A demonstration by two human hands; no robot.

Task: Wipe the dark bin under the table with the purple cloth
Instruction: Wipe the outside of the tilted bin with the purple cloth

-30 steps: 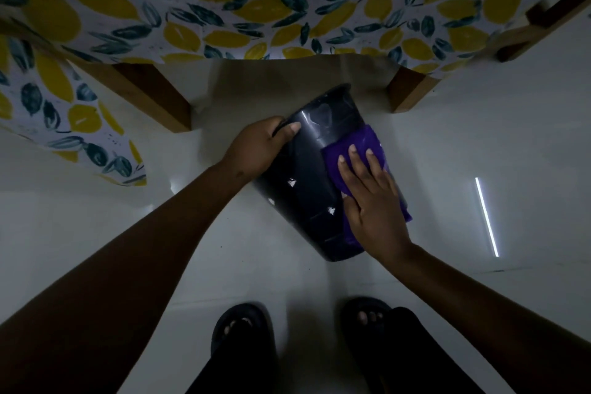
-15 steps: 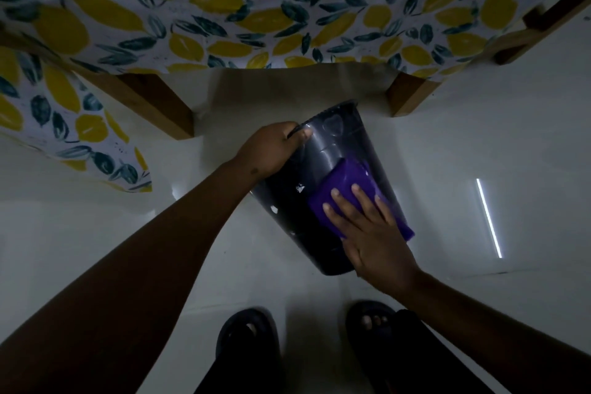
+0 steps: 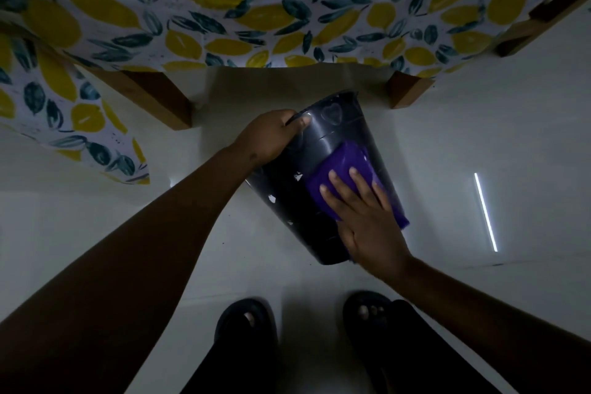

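Note:
The dark bin [image 3: 297, 201] is tipped on the white floor, its rim pointing toward the table and its base toward my feet. A heart shape is embossed near the rim. My left hand [image 3: 271, 134] grips the rim on the left side. The purple cloth [image 3: 343, 166] lies flat on the bin's upper right wall. My right hand [image 3: 364, 217] presses on the cloth with fingers spread, covering its lower part.
A table with a lemon-and-leaf patterned cloth [image 3: 256, 9] hangs over the far side. Wooden legs stand at the left [image 3: 156, 96] and right [image 3: 406, 89] of the bin. My feet in dark sandals [image 3: 246, 326] are just below the bin. A light streak [image 3: 486, 211] reflects on the floor.
My right hand slid the purple cloth down and across the bin's wall, then back toward the right side. The bin has tilted slightly, with my left hand still on its rim.

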